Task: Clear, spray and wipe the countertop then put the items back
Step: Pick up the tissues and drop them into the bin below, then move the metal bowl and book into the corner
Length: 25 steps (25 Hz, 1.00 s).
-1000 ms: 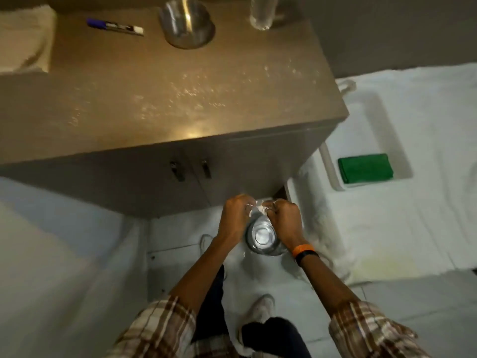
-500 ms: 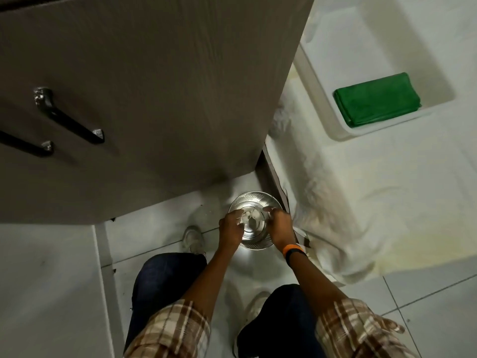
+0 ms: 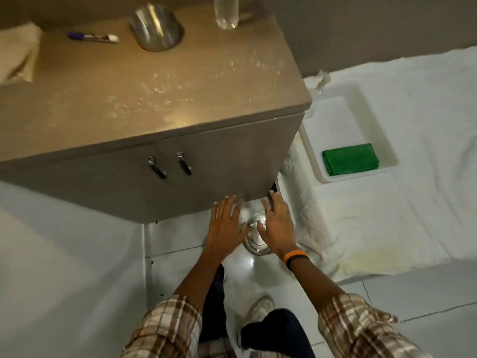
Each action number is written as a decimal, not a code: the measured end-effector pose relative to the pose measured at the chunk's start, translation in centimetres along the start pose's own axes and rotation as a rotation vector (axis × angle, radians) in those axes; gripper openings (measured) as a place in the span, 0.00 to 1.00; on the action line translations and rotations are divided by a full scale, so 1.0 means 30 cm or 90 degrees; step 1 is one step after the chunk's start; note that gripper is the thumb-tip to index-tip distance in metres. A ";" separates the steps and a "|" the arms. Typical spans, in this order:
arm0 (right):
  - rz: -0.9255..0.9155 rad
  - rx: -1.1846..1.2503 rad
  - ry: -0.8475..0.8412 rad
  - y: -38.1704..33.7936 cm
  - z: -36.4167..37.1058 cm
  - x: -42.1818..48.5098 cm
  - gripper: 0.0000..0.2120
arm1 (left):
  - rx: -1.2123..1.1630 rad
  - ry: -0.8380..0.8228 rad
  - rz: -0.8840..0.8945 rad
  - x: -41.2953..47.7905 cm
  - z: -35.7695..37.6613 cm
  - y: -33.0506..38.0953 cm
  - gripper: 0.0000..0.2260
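- Logging steel bowl (image 3: 258, 241) sitting on the floor (image 3: 77, 254) just at 6 o'clock of the cabinet's right corner, off the table (image 3: 180, 104).
- Recording left grip (image 3: 224, 226) at the bowl's 9 o'clock side, fingers straight and spread, holding nothing.
- Recording right grip (image 3: 280, 228) at the bowl's 3 o'clock side, fingers likewise straight and spread, holding nothing; thumb overlapping the bowl in view, contact not determinable.
- Noting orange wristband (image 3: 295, 255) sitting on the right wrist.
- Observing pale specks lying scattered across the table, from its middle out toward 2 o'clock.
- Finding along the table's far edge: steel pot (image 3: 157, 31) at 12 o'clock, marker (image 3: 93, 36) lying at the pot's 9 o'clock, clear bottle (image 3: 227, 14) standing at its 3 o'clock, pale towel (image 3: 18, 55) at the far 9 o'clock end.
- Noting white tray (image 3: 348, 120) resting on a white sheet (image 3: 426, 125) at 3 o'clock of the table, green cloth (image 3: 351, 162) lying folded in its near end.
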State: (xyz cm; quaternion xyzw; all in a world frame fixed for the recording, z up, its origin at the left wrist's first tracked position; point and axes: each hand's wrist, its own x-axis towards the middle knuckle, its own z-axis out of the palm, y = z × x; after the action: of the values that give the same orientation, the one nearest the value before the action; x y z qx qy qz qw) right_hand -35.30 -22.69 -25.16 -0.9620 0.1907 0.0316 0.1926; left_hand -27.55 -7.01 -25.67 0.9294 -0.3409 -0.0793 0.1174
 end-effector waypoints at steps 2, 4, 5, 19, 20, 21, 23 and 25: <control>-0.062 -0.014 0.063 -0.118 -0.159 0.021 0.32 | 0.016 0.063 0.014 -0.020 -0.180 -0.008 0.30; -0.122 -0.034 0.114 -0.225 -0.288 0.084 0.33 | 0.021 0.133 0.008 -0.001 -0.334 -0.034 0.30; -0.149 -0.044 0.141 -0.280 -0.351 0.129 0.33 | 0.027 0.169 -0.004 0.021 -0.417 -0.056 0.30; -0.173 0.034 0.157 -0.931 -0.615 0.837 0.29 | 0.035 0.275 -0.142 0.544 -1.038 -0.672 0.28; -0.156 0.068 0.148 -0.952 -0.619 0.876 0.28 | 0.013 0.270 -0.146 0.593 -1.065 -0.704 0.26; -0.135 0.096 0.141 -0.973 -0.624 0.919 0.26 | -0.004 0.264 -0.156 0.644 -1.094 -0.741 0.24; -0.088 0.135 0.140 -1.000 -0.637 1.001 0.23 | 0.016 0.234 -0.175 0.734 -1.141 -0.807 0.22; -0.025 0.181 0.152 -1.017 -0.650 1.086 0.20 | 0.082 0.176 -0.163 0.813 -1.178 -0.858 0.24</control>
State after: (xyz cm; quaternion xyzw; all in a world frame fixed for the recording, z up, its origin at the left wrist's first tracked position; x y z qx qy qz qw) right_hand 6.15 -15.69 -0.58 -0.9255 0.1960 -0.1140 0.3035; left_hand 14.74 1.93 -0.40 0.9727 -0.2051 0.0571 0.0924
